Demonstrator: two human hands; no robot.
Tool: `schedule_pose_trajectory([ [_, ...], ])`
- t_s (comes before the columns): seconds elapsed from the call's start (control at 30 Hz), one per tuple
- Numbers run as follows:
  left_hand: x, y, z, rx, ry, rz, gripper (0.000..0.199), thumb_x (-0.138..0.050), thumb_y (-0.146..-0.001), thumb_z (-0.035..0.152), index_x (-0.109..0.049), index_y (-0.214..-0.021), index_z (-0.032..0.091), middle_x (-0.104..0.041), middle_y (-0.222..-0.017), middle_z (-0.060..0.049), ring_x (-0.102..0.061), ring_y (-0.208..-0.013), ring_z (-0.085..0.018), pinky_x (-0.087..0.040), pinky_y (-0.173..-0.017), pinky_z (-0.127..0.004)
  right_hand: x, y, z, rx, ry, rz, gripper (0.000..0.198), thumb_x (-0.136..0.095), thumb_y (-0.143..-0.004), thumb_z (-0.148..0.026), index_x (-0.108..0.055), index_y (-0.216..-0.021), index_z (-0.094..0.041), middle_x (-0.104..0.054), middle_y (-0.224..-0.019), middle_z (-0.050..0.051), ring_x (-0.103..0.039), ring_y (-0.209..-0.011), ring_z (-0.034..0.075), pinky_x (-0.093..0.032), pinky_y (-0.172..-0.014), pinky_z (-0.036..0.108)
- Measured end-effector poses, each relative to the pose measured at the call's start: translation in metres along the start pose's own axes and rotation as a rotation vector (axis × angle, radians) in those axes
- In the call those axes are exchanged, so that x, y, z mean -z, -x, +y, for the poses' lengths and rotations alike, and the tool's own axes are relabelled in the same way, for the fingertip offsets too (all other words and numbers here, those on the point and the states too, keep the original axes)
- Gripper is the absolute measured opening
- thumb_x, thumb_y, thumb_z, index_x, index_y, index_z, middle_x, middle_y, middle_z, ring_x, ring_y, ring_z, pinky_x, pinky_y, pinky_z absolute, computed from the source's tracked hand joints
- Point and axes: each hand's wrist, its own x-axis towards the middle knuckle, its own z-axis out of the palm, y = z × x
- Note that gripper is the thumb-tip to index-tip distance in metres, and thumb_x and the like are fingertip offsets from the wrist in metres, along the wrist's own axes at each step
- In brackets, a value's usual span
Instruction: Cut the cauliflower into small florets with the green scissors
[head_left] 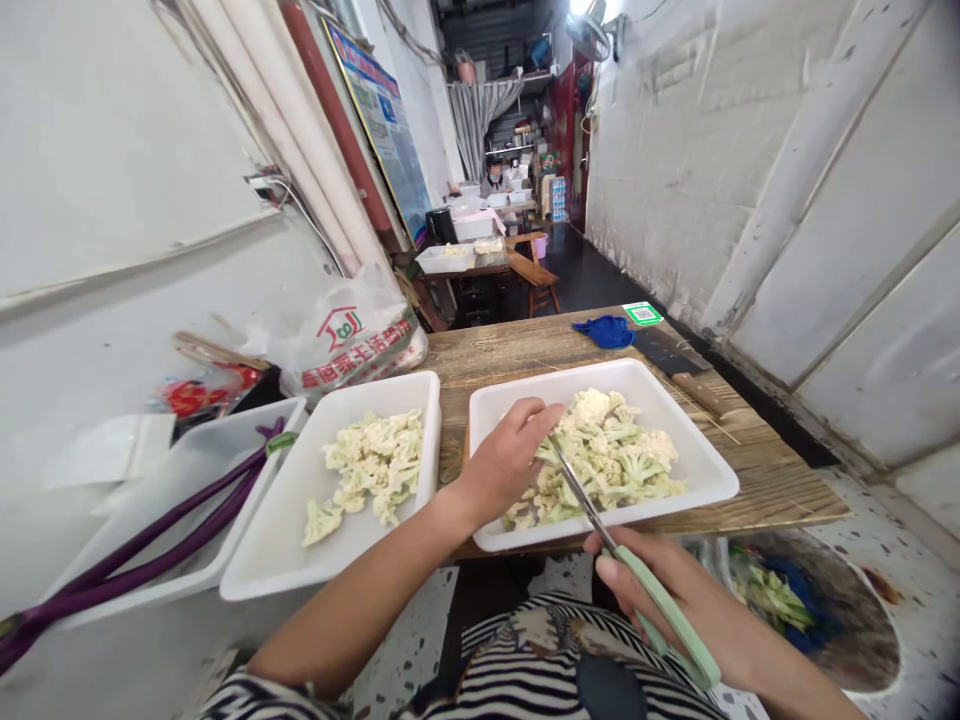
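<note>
My right hand (660,580) grips a pair of scissors (589,500) by its light green handles. The metal blades point up and away over the right white tray (705,475). Inside that tray lies a heap of cut cauliflower (619,440). My left hand (514,455) reaches over the tray's left side, its fingers closed on a cauliflower piece mostly hidden beneath them, right at the scissor tips. To the left, a second white tray (281,550) holds loose cauliflower florets (379,460).
A third tray (262,425) at far left carries long purple eggplants (180,520). Behind stands a filled plastic bag (352,340). A blue cloth (606,331) and a cleaver (686,375) lie on the wooden table (480,355). Right, a floor container holds trimmings (772,595). A person (495,180) sits far back.
</note>
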Motion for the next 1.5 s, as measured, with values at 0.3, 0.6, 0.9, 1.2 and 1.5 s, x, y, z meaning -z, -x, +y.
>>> schedule_pose_trajectory([
  [0.3,-0.002,0.0,0.002,-0.056,0.073,-0.101,0.068,-0.044,-0.07,-0.004,-0.038,-0.133,0.021,-0.046,-0.124,-0.011,-0.048,-0.119,-0.021,-0.043,-0.104,-0.036,-0.003,0.001,-0.001,-0.077,-0.103,-0.055,0.043,-0.037,-0.095,-0.058,-0.053,-0.078,-0.021,-0.058,-0.059,-0.001,-0.055,-0.051,0.015,-0.044,-0.053,0.025],
  [0.6,-0.006,-0.003,-0.003,-0.008,0.171,-0.151,0.066,-0.046,-0.069,-0.003,-0.046,-0.131,0.02,-0.048,-0.122,-0.012,-0.048,-0.118,-0.022,-0.042,-0.105,-0.04,-0.016,-0.008,0.019,-0.237,-0.272,-0.038,0.051,-0.044,-0.088,-0.067,-0.044,-0.066,-0.021,-0.047,-0.046,-0.005,-0.045,-0.036,0.01,-0.034,-0.037,0.02],
  [0.9,-0.009,-0.01,-0.022,0.787,0.9,-0.032,0.044,-0.072,-0.071,0.019,-0.06,-0.113,0.016,-0.062,-0.107,-0.008,-0.063,-0.089,-0.019,-0.055,-0.086,-0.042,0.004,0.005,0.024,-0.137,-0.549,-0.159,0.051,-0.049,-0.088,-0.065,-0.052,-0.104,-0.017,-0.052,-0.055,-0.005,-0.054,-0.047,0.013,-0.044,-0.047,0.023],
  [1.2,-0.008,-0.017,-0.031,1.097,1.42,-0.141,0.046,-0.081,-0.068,0.027,-0.054,-0.102,0.013,-0.063,-0.093,-0.007,-0.066,-0.074,-0.018,-0.057,-0.08,-0.052,0.0,0.008,0.034,-0.191,-0.816,0.065,0.054,-0.058,-0.085,-0.061,-0.052,-0.116,-0.016,-0.049,-0.061,-0.005,-0.048,-0.05,0.012,-0.045,-0.05,0.026],
  [1.5,-0.008,-0.024,-0.036,1.225,1.412,-0.139,0.034,-0.06,-0.086,0.041,-0.057,-0.102,0.011,-0.066,-0.081,-0.01,-0.067,-0.071,-0.022,-0.057,-0.075,-0.052,-0.004,0.011,0.039,-0.192,-0.773,0.017,0.055,-0.054,-0.085,-0.065,-0.054,-0.112,-0.017,-0.048,-0.057,-0.005,-0.048,-0.047,0.012,-0.043,-0.049,0.025],
])
